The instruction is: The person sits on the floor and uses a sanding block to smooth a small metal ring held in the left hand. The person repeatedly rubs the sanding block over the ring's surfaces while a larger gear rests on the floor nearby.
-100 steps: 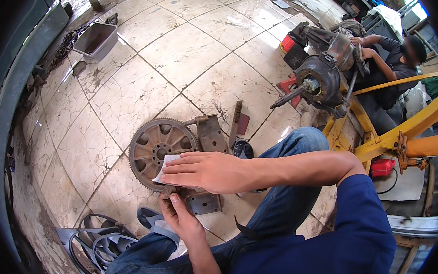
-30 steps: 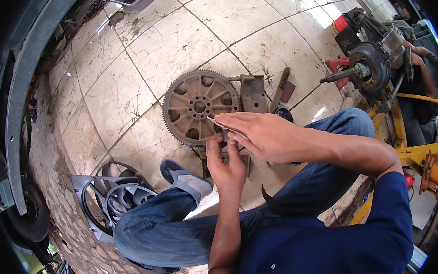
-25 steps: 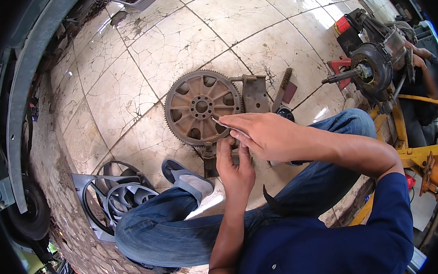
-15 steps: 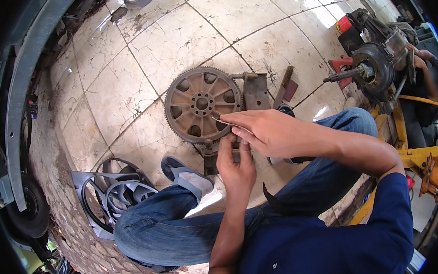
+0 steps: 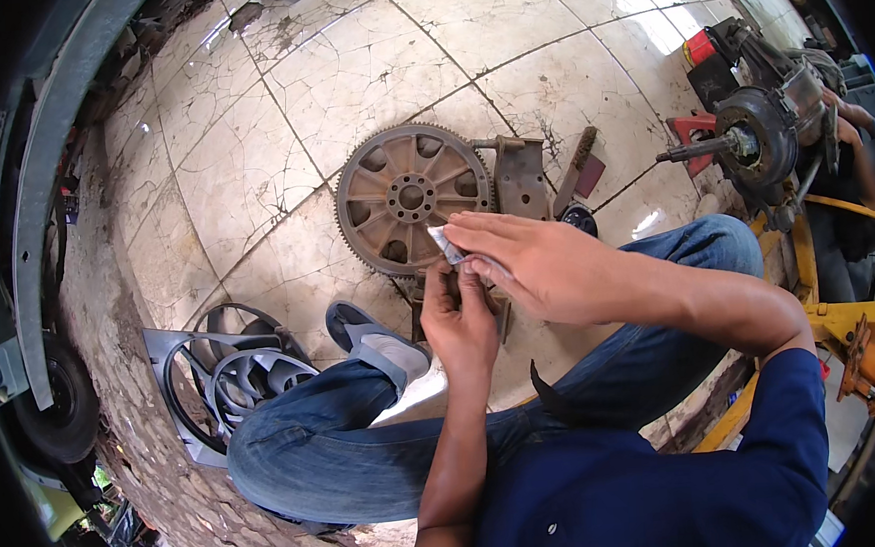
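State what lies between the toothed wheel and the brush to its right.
A flat metal plate lies between the toothed wheel and the brush; the head view shows this.

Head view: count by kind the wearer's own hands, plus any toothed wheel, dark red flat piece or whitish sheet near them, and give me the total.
Wearer's own hands: 2
Toothed wheel: 1
Dark red flat piece: 1
Whitish sheet: 1
Total: 5
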### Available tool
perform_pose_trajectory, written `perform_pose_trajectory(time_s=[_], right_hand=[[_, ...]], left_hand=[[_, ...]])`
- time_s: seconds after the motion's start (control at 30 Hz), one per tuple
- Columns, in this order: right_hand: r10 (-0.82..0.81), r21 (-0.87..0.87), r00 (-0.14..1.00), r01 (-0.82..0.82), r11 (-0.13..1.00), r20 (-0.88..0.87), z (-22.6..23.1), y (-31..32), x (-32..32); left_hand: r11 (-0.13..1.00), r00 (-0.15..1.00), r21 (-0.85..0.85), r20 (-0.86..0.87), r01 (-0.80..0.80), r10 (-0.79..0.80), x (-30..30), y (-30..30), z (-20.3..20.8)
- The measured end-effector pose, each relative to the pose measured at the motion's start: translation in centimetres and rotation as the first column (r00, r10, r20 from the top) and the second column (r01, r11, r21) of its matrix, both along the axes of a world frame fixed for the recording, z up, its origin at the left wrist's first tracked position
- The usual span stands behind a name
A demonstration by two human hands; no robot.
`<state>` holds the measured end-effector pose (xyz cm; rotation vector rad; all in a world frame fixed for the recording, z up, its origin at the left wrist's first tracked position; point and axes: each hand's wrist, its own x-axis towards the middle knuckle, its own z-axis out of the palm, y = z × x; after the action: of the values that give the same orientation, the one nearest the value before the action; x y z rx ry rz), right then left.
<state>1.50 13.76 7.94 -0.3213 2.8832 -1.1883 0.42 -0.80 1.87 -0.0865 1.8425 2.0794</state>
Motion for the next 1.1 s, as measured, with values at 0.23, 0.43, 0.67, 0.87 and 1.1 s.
perform_pose_trajectory(time_s=[0.23,0.43,0.67,0.87,1.1], right_hand=[[0.000,-0.050,0.998,0.003,0.999,0.062,1.0,0.2,-0.3],[-0.132,-0.088,0.990,0.136,0.987,0.051,2.7,2.6,-1.5],[-0.109,-0.061,0.992,0.112,0.992,0.061,3.7,2.5,-1.4],[0.025,-0.047,1.000,-0.025,0.999,-0.011,3.2,2.1,-1.2],[0.120,0.162,0.981,-0.095,0.982,-0.154,2.6,0.7,-0.8]], left_hand=[[0.992,0.993,0.123,0.116,-0.019,0.005,-1.0,-0.7,0.9],[0.978,0.997,0.194,-0.034,0.075,-0.070,-0.7,-1.1,2.2],[0.923,0.960,0.342,-0.266,0.177,-0.085,-0.4,-1.4,2.3],[0.942,0.956,0.292,-0.284,0.163,-0.078,-0.5,-1.6,2.4],[0.984,0.897,-0.165,-0.422,0.064,-0.130,-0.8,-1.4,0.4]])
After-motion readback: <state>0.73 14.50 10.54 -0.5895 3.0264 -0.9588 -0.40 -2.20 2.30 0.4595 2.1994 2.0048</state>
